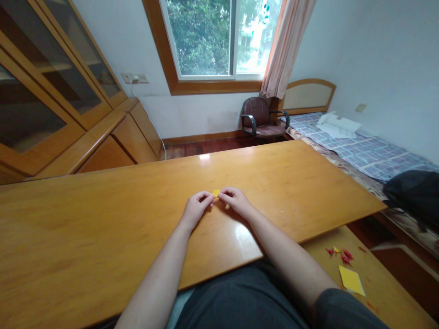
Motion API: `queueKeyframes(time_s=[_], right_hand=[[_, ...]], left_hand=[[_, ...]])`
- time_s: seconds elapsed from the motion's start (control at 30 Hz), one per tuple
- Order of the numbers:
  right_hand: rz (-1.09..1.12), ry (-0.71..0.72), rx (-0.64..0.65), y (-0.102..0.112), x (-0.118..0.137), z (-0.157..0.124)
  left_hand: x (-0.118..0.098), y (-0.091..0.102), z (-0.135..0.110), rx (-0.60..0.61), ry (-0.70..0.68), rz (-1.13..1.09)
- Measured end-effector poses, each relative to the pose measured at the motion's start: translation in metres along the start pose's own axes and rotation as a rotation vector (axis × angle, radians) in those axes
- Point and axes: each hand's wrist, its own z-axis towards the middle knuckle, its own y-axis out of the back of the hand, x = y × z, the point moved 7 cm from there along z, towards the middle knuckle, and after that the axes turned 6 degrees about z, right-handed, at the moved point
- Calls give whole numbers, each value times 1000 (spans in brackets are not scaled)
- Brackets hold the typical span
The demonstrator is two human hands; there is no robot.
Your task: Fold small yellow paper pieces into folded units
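Between my two hands is a small folded piece of yellow paper (216,193), held just above the wooden table (120,219). My left hand (200,205) pinches its left side between thumb and fingers. From the other side my right hand (234,199) pinches the paper's right edge. Fingertips cover both lower corners, so the exact folds are too small to make out.
On a lower wooden surface at right lie a yellow paper stack (351,280) and several small red folded paper pieces (345,258). Beyond the table stand a brown armchair (257,116), a bed (370,151) with a black bag (413,196), and a glass-door cabinet (68,132).
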Motion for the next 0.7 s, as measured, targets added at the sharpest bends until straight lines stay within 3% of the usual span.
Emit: queueKeyframes(time_s=[0.17, 0.3, 0.7], right_hand=[[-1, 25, 44, -3, 2, -1], [-96, 65, 92, -7, 7, -4], [25, 22, 30, -1, 4, -3]], left_hand=[[-5, -4, -1, 59, -37, 25], [-6, -3, 1, 36, -56, 66], [-10, -5, -3, 86, 0, -18]])
